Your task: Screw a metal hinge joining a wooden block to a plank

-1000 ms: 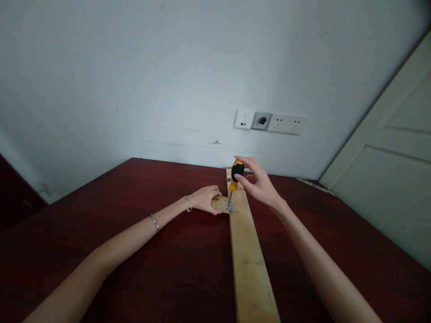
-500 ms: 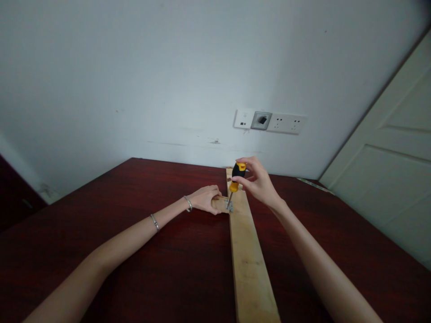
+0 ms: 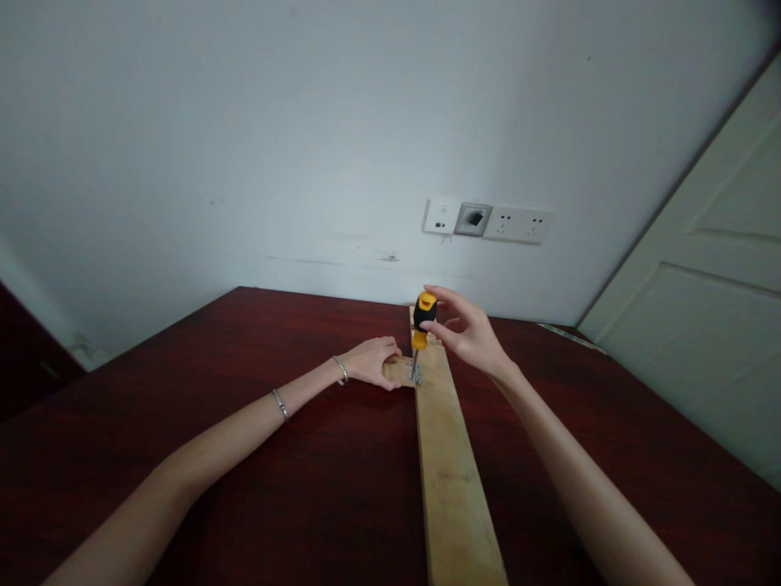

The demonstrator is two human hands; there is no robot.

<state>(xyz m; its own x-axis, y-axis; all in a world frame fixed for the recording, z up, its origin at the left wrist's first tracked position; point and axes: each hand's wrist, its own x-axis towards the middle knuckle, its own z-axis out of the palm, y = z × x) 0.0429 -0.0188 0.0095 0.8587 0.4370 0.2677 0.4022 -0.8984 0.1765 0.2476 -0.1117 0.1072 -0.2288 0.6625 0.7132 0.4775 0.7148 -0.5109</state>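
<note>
My right hand grips the handle of a yellow and black screwdriver between thumb and fingers. The screwdriver stands nearly upright, its tip down at a small metal hinge. That hinge lies across the joint between a short wooden block and a long wooden board. With thumb and fingers around its left end, my left hand holds the short block against the board's left edge. Any screw under the tip is too small to make out.
The board runs along the dark red table from the near edge toward the wall. Switches and wall sockets sit above the table's back edge. A white panelled door stands at the right. A thin strip lies at the back right.
The screwdriver's handle has tipped slightly left, so the tool stands more upright. My right fingers have shifted on the handle. My left hand and the wood have stayed in place.
</note>
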